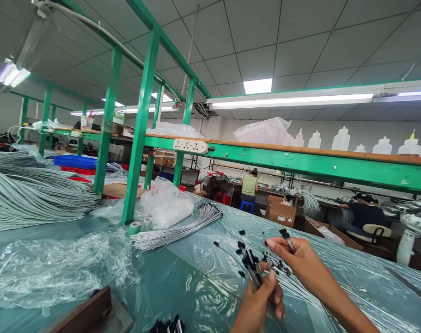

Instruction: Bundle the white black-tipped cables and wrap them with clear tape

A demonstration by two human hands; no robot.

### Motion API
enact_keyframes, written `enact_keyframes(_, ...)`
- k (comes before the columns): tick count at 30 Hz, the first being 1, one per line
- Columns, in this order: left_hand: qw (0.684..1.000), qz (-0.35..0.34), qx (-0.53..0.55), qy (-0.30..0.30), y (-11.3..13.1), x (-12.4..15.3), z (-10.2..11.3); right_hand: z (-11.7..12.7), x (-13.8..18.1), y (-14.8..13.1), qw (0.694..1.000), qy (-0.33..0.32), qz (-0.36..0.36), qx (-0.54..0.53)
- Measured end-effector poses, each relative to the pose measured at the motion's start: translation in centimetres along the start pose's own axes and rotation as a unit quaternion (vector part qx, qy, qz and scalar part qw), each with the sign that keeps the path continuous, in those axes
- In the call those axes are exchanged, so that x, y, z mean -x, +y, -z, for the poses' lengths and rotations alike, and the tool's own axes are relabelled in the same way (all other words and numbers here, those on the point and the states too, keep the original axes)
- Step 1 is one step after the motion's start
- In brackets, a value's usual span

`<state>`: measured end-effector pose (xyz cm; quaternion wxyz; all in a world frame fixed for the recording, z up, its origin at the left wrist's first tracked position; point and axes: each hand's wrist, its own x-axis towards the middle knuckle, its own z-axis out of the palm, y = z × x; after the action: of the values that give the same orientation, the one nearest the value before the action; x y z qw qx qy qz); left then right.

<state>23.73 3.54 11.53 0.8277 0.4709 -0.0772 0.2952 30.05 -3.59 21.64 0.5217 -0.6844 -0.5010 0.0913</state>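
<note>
My left hand is closed around a bunch of thin grey cables whose black plug ends point up and away from me. Just to its right, my right hand pinches the tip of one cable between thumb and forefinger. Another cable with a black plug sticks up between the fingers of that same hand. Beneath both hands, more loose cables lie spread on the plastic-covered table. At the bottom edge stands a cluster of black-tipped cable ends, partly cut off.
A tied cable bundle lies ahead, beside plastic bags and a green tape roll. A brown metal block sits near left. Green posts carry a shelf with bottles. Two people sit farther back.
</note>
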Motion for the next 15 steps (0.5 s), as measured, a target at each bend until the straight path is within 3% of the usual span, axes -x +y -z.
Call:
enact_keyframes(5, 0.995, -0.015, 0.078, 0.055, 0.2, 0.0, -0.5, 1.0, -0.4, 1.4, 0.988, 0.154, -0.003, 0.030)
enact_keyframes(8, 0.997, -0.003, -0.008, 0.081, 0.3, 0.0, -0.1, 0.9, -0.3, 1.6, 0.979, 0.200, 0.031, 0.011)
enact_keyframes(11, 0.987, 0.016, -0.147, 0.056, 1.2, 0.4, 0.6, 0.4, -0.2, 1.3, 0.978, 0.202, 0.032, -0.049)
enact_keyframes(15, 0.945, 0.027, -0.325, 0.034, 2.6, 1.0, 1.3, -0.4, -0.1, 0.8, 0.983, 0.136, -0.027, -0.117)
